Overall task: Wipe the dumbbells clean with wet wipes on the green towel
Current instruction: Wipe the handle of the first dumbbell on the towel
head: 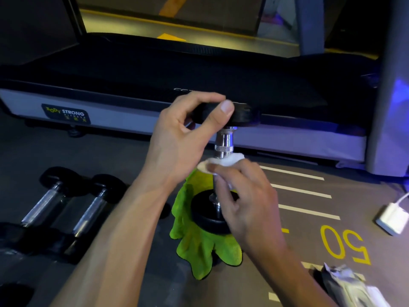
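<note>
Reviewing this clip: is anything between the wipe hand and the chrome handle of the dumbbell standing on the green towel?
Nothing visible. The right hand already presses the wet wipe against the chrome handle of the upright dumbbell on the green towel. The left hand grips only the top head, clear of the handle.

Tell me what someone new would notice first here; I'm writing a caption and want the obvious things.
A dumbbell standing on end on a bright green towel at centre draws the eye first: the left hand grips its top head while the right hand holds a white wet wipe against the chrome handle. Two more dumbbells lie on the floor at left, and a yellow 50 is painted at right.
</note>
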Action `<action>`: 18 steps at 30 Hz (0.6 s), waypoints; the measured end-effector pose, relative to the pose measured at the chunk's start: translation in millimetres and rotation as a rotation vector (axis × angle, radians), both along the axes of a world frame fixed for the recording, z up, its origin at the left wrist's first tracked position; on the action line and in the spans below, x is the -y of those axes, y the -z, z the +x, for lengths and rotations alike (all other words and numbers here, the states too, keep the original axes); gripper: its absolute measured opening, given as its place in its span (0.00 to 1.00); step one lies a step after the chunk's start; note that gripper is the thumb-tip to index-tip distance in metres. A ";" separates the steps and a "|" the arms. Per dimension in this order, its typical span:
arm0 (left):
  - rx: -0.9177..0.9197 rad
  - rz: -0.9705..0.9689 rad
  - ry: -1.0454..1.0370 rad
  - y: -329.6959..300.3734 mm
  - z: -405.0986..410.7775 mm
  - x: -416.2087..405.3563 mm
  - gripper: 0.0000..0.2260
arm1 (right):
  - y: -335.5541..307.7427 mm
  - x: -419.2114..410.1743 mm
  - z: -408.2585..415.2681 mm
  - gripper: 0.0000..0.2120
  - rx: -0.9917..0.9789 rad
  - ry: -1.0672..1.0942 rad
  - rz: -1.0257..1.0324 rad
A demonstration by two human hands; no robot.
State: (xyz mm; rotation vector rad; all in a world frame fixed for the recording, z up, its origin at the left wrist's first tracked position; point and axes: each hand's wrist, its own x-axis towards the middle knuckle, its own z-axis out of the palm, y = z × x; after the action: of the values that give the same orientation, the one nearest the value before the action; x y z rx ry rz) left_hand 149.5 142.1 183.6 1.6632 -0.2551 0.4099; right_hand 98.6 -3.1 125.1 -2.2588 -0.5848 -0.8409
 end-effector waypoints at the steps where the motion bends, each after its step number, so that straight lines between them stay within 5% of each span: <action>1: -0.001 0.009 0.004 0.8 -0.7 1.2 0.09 | -4.5 0.4 2.6 0.13 -0.015 0.003 0.076; 6: 0.005 0.019 -0.003 3.7 -1.2 2.2 0.11 | -31.5 10.1 21.4 0.04 -0.307 0.042 0.854; 8: 0.006 0.024 -0.005 4.2 -0.4 2.6 0.11 | -31.4 10.1 23.3 0.04 -0.380 0.073 0.994; 18: 0.016 0.016 0.001 3.9 -1.9 2.8 0.11 | -19.6 1.1 26.5 0.04 0.024 0.163 0.452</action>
State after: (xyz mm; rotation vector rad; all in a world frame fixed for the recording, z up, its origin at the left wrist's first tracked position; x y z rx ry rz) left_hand 147.6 139.3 179.7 1.6762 -0.2712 0.4216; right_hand 125.2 -4.1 144.7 -1.8990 -0.1929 -0.9704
